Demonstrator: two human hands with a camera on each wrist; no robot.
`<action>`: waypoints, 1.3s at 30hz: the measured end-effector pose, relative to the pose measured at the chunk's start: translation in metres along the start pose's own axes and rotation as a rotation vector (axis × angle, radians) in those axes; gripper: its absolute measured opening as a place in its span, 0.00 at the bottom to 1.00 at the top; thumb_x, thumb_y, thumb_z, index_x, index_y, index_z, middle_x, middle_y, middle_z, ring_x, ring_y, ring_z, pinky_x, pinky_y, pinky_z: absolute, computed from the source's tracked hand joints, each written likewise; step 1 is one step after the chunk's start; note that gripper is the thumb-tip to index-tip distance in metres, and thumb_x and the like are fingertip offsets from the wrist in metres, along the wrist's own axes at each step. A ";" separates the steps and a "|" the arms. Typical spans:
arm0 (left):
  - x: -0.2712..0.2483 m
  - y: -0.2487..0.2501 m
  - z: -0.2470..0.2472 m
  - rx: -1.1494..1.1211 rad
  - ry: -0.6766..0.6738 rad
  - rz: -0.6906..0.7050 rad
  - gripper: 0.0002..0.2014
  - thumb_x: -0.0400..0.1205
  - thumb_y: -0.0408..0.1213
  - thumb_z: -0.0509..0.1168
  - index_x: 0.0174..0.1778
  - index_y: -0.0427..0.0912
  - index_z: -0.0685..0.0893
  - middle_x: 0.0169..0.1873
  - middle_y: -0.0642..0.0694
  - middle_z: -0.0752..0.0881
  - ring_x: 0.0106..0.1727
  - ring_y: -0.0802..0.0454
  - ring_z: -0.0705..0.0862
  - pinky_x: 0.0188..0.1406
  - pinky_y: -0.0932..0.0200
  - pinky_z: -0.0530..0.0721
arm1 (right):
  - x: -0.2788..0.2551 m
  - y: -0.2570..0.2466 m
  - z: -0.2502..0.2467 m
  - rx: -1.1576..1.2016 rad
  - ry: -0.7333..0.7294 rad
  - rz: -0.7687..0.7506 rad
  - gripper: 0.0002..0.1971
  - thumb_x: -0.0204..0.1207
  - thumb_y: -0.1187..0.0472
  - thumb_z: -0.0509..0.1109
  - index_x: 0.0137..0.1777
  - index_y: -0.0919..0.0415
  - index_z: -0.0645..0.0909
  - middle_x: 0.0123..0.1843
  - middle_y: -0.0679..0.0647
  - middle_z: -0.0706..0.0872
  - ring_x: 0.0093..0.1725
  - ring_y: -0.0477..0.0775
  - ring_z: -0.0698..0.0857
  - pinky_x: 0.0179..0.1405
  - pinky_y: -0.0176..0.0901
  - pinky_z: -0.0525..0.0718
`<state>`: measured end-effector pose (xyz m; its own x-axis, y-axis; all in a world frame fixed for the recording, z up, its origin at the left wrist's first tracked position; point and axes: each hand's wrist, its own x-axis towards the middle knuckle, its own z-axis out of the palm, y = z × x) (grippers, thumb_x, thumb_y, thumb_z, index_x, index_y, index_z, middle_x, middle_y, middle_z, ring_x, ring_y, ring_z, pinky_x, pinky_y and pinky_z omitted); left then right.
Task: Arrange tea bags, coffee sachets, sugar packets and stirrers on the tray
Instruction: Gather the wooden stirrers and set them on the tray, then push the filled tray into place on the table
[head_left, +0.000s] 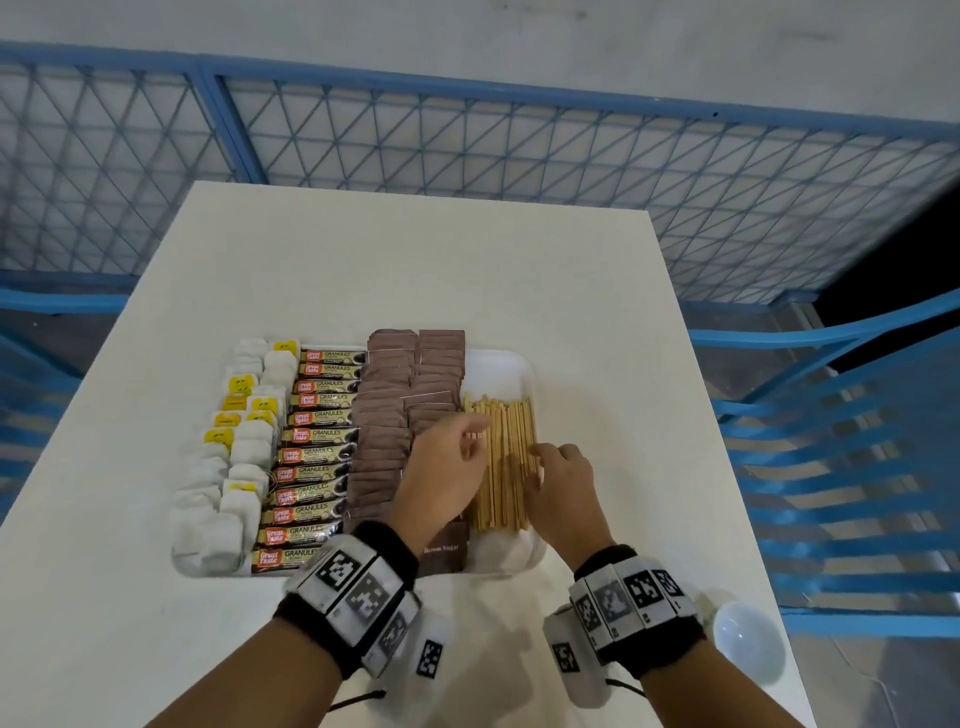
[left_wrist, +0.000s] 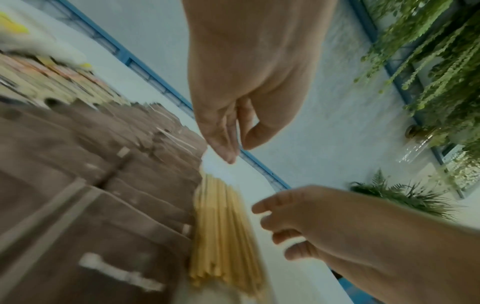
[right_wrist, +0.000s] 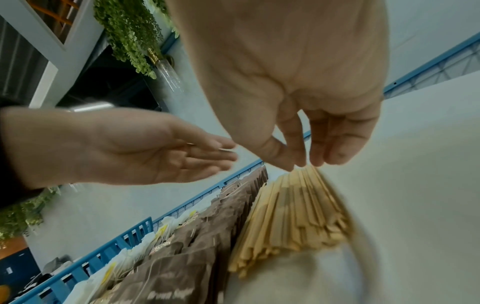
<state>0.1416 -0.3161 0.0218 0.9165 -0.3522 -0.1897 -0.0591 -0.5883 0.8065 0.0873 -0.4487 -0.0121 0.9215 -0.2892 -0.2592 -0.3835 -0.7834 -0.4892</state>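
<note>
A white tray (head_left: 501, 370) on the white table (head_left: 415, 260) carries rows of tea bags (head_left: 239, 457), coffee sachets (head_left: 317, 452), brown sugar packets (head_left: 395, 415) and a bundle of wooden stirrers (head_left: 506, 467). My left hand (head_left: 475, 434) hovers with straight fingers at the bundle's left edge, above the sugar packets (left_wrist: 103, 185), and holds nothing. My right hand (head_left: 543, 457) is at the bundle's right edge. Its fingertips (right_wrist: 303, 158) point down and touch the stirrers (right_wrist: 293, 211). In the left wrist view the left hand (left_wrist: 233, 148) is empty above the stirrers (left_wrist: 223, 236).
A white round bowl (head_left: 748, 639) sits at the table's front right corner. A blue slatted chair (head_left: 857, 467) stands to the right of the table. A blue mesh fence (head_left: 467, 145) runs behind it. The tray's far right corner is bare.
</note>
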 end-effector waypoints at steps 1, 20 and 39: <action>-0.006 -0.005 -0.009 0.022 0.029 0.050 0.15 0.82 0.29 0.62 0.65 0.43 0.80 0.58 0.57 0.80 0.54 0.63 0.79 0.46 0.84 0.73 | -0.003 0.003 0.002 0.020 0.021 -0.015 0.18 0.81 0.62 0.59 0.70 0.64 0.73 0.63 0.61 0.77 0.64 0.59 0.73 0.67 0.43 0.68; -0.124 -0.187 -0.135 0.311 0.228 -0.382 0.50 0.56 0.36 0.86 0.72 0.26 0.70 0.61 0.26 0.75 0.67 0.30 0.72 0.65 0.42 0.71 | -0.062 0.017 0.039 0.038 -0.053 -0.042 0.52 0.62 0.52 0.81 0.80 0.60 0.52 0.74 0.63 0.66 0.73 0.63 0.66 0.74 0.53 0.64; -0.083 -0.208 -0.164 0.191 0.187 -0.291 0.27 0.60 0.34 0.83 0.53 0.37 0.81 0.44 0.42 0.83 0.53 0.39 0.77 0.44 0.55 0.70 | -0.042 -0.008 0.036 0.056 -0.018 -0.005 0.50 0.59 0.56 0.84 0.78 0.63 0.59 0.72 0.61 0.72 0.71 0.61 0.70 0.72 0.49 0.66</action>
<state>0.1428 -0.0452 -0.0389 0.9610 -0.0227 -0.2758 0.1574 -0.7751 0.6120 0.0491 -0.4107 -0.0274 0.9223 -0.2754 -0.2713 -0.3824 -0.7526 -0.5360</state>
